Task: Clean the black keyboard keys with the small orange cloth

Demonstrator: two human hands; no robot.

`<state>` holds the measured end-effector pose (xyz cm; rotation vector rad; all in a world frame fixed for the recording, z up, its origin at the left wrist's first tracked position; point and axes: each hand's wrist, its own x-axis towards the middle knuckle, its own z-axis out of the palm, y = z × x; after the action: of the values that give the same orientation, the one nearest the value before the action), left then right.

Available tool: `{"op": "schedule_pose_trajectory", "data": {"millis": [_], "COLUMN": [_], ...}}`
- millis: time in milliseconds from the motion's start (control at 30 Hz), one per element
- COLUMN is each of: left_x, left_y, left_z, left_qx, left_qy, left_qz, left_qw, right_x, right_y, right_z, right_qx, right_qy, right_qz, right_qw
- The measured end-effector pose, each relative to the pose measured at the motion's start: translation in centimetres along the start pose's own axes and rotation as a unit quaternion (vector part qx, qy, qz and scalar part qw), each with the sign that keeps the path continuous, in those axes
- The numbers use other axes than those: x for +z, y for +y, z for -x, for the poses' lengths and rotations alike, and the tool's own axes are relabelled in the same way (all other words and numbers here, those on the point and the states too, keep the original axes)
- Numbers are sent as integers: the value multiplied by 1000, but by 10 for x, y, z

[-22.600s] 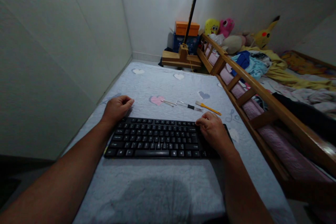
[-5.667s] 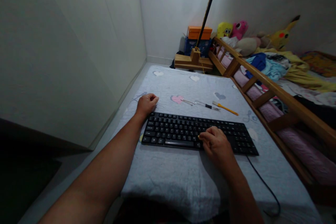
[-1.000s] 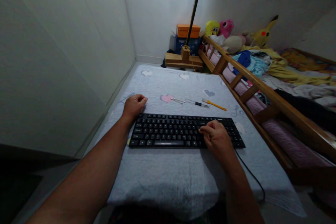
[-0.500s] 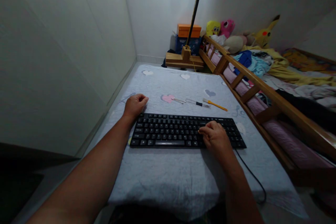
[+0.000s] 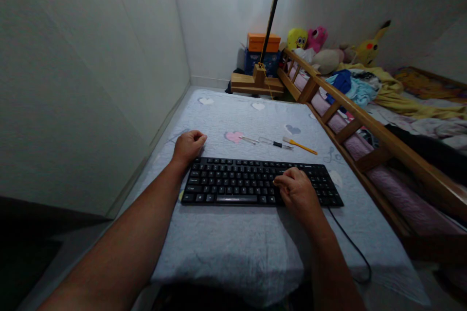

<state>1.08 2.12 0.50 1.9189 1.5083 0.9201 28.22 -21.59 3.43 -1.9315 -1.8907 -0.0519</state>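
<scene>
Nearest, the cable (image 5: 350, 240) leaves the keyboard (image 5: 233, 180) just right of the right wrist and curves back toward the wearer. If the right forearm caught it, the keyboard could be dragged or twisted.

The cloth (image 5: 233, 238) in front of the hands is wrinkled; a sideways push might make it slip under the keyboard.

The right hand (image 5: 296, 189) lies over the keyboard's right part, fingers drawn into a narrow curl. Whether they grip anything small cannot be told. Its heel covers several keys, so unintended presses are possible, and what lies beneath is hidden.

The left hand (image 5: 188, 146) is loosely fisted at the keyboard's far left corner, no object visible in it; contact with the corner is uncertain. Should it bear no weight there, that end could swing.

Beyond, between the two hands, lie the swabs (image 5: 249, 140): light, and easily rolled by a passing sleeve or finger. The tool (image 5: 278, 145) and brush (image 5: 302, 146) lie past the right hand; a hasty reach could knock one into the other.
</scene>
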Motion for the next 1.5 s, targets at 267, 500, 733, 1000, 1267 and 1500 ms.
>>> {"op": "schedule_pose_trajectory", "data": {"millis": [267, 500, 733, 1000, 1267, 1500], "left_x": [0, 1, 1, 0, 2, 3], "left_y": [-1, -3, -2, -1, -6, -5], "left_z": [-1, -1, -1, 0, -2, -2], "left_qx": [-4, 4, -4, -2, 0, 1], "left_qy": [-3, -3, -5, -6, -5, -4], "left_qz": [2, 19, 17, 16, 23, 27], "left_qw": [1000, 1000, 1000, 1000, 1000, 1000], "right_x": [8, 12, 13, 7, 5, 10], "right_y": [-19, -35, -40, -16, -12, -33], "right_z": [-8, -15, -15, -4, -3, -12], "right_qx": [-23, -31, -39, -16, -11, -25], "right_qy": [-17, -28, -28, -24, -20, -26], "right_qz": [-17, -11, -6, 3, 15, 0], "right_qw": [999, 999, 999, 1000, 1000, 999]}}
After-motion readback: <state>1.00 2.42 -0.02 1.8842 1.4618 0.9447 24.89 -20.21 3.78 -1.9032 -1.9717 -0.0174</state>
